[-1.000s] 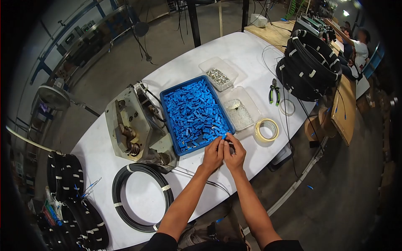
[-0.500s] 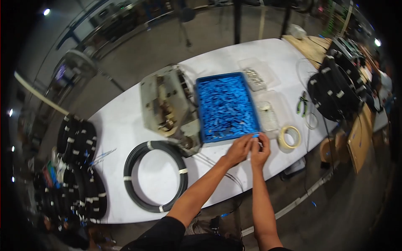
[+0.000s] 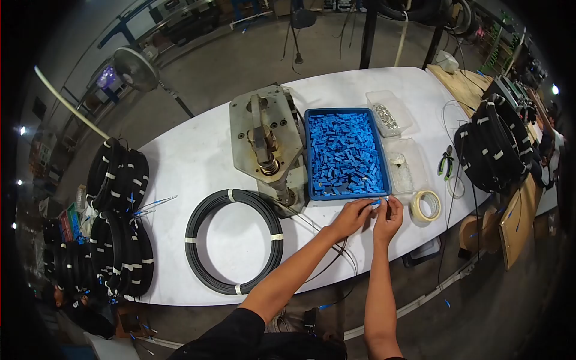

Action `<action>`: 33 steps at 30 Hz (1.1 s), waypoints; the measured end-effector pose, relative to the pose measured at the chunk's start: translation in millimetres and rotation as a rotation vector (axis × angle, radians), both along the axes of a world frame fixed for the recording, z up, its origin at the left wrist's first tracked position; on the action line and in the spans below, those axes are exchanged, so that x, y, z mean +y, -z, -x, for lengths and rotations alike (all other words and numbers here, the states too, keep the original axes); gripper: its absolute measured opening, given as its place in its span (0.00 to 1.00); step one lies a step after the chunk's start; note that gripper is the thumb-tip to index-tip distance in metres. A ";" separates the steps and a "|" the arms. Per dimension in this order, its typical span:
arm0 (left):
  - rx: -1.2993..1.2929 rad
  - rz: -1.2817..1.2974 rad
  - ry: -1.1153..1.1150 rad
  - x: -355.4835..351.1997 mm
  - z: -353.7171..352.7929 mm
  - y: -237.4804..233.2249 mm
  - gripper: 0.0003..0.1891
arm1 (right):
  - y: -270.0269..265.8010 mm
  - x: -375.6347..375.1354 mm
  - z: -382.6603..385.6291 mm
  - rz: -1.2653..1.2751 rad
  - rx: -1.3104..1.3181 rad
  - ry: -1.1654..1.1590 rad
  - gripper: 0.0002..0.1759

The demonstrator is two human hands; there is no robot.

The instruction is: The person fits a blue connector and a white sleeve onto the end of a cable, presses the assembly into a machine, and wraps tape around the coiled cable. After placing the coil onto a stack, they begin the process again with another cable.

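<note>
Just in front of the blue tray (image 3: 308, 157), my two hands are close together over the white table. My left hand (image 3: 353, 217) is closed, its fingertips pinching a small blue piece (image 3: 376, 203). Beside it on the right, my right hand (image 3: 388, 221) has its thumb and fingers pressed together near the same piece; what it holds is too small to make out. Many small blue pieces (image 3: 345, 150) fill the tray. A roll of tape (image 3: 425, 206) lies to the right of my right hand.
A metal press (image 3: 267, 135) stands left of the tray, with a coil of black cable (image 3: 193, 240) in front. Clear containers (image 3: 414, 162) and green-handled pliers (image 3: 445, 163) lie to the right. Black coils (image 3: 495, 135) stand at the right end, others (image 3: 120, 252) at the left.
The view has shifted, so the table and its objects appear farther right. Both hands remain together at the tray's front edge, slightly lower in view, with the blue piece still between the fingertips.
</note>
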State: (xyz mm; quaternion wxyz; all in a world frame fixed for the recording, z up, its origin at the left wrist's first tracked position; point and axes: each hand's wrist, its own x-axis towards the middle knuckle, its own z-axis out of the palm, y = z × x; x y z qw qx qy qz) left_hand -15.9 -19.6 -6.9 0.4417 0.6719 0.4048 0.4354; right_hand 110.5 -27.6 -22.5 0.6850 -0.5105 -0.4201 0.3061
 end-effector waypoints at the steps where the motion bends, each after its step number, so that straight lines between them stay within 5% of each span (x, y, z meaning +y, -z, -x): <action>1: -0.023 0.069 0.016 -0.3 0.6 1.1 0.13 | -0.8 -0.2 -2.1 0.003 0.020 0.020 0.15; 10: -0.081 0.204 0.010 -5.2 1.1 -15.7 0.12 | -11.1 -11.6 3.2 0.098 0.157 -0.133 0.24; 18: 0.112 0.212 0.307 -1.9 26.2 -28.3 0.15 | 6.1 -7.7 -1.0 0.072 0.144 -0.023 0.14; 23: 0.236 0.171 0.246 -26.5 56.3 -35.3 0.18 | 1.8 -9.8 -5.8 0.054 0.191 -0.058 0.13; 26: 0.399 0.035 0.208 -47.0 82.8 -51.7 0.16 | -4.0 -12.4 4.9 0.189 -0.215 -0.202 0.17; 33: 0.458 -0.106 -0.006 -88.4 145.0 -72.7 0.11 | -27.8 -40.7 52.6 0.171 -0.380 -0.420 0.20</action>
